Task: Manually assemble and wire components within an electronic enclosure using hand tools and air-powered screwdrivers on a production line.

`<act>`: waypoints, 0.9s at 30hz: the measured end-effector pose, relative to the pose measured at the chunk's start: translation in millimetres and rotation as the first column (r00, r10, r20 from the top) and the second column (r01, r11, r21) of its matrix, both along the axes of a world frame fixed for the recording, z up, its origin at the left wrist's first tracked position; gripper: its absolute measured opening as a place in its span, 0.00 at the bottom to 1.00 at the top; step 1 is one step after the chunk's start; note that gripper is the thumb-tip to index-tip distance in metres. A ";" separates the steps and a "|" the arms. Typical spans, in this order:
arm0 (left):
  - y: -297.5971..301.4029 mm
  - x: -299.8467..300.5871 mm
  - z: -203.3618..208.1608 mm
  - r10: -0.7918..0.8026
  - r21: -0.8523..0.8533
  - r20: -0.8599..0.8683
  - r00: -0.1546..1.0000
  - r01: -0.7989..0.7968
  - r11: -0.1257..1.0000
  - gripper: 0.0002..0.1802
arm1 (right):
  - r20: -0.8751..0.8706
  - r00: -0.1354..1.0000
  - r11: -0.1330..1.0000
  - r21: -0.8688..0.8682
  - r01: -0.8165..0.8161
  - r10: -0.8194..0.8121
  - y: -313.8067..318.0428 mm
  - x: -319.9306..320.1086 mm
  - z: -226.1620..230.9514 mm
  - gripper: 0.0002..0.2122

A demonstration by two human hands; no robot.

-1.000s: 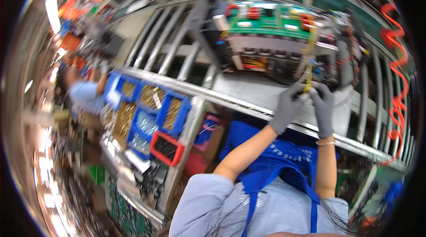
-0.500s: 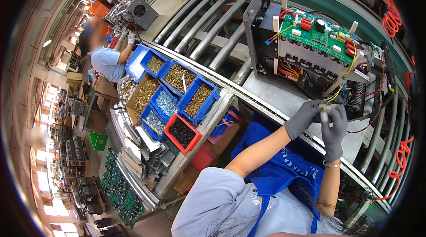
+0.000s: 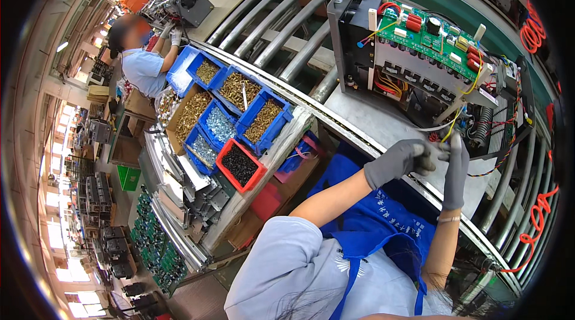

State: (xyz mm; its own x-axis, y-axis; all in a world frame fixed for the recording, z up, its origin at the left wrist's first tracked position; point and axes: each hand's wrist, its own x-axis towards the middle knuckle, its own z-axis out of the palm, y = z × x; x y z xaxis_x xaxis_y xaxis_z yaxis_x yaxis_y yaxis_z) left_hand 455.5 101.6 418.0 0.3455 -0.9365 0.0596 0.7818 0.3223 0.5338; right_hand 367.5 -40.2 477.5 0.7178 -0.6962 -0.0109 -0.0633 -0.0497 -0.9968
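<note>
Both my hands wear grey gloves and are close together at the near edge of an open electrical chassis (image 3: pixel 413 80). My right hand (image 3: pixel 456 170) points upward, its fingertips closed at the end of a yellow wire (image 3: pixel 448 132) that comes down from the chassis. Beside it, my left hand (image 3: pixel 402 163) has its fingers curled, the tips close to the right hand; whatever they may hold is hidden. A white wire (image 3: pixel 436 129) arcs just above the fingers. On top of the chassis is a green circuit board (image 3: pixel 428 41) with red and yellow components.
The chassis rests on a metal plate (image 3: pixel 359 113) over the conveyor rollers (image 3: pixel 287 32). To the left are blue bins (image 3: pixel 269 131) of brass-coloured and silvery fasteners and a red bin (image 3: pixel 257 179) of black screws. Coiled red hoses (image 3: pixel 536 212) hang at right. A co-worker (image 3: pixel 144 68) works far left.
My left hand has drawn away to the left and down from the right fingertips. The right hand has shifted slightly down, and the white wire now shows above the fingers.
</note>
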 end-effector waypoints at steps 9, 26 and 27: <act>141.9 -0.3 65.8 -0.256 -0.102 0.938 -0.234 -0.892 0.441 0.15 | 0.011 0.966 0.939 0.231 -0.255 0.260 18.1 10.1 -4.8 0.18; 310.6 132.4 71.8 -0.775 0.247 0.586 0.234 -0.963 -0.103 0.17 | -0.077 0.952 0.954 0.069 -0.291 0.296 13.4 -56.5 -37.5 0.18; 306.6 140.1 75.5 -0.793 0.333 0.555 0.250 -0.941 -0.063 0.17 | -0.078 0.957 0.959 0.068 -0.276 0.281 11.8 -63.8 -40.4 0.18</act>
State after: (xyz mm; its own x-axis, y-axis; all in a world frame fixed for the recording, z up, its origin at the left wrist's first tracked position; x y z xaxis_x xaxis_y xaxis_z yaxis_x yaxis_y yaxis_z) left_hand 595.5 408.2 493.5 0.9538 -0.2507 -0.1655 -0.2300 -0.9639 0.1345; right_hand 303.7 -28.4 437.2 0.8777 -0.4655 -0.1137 -0.1400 -0.0222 -0.9899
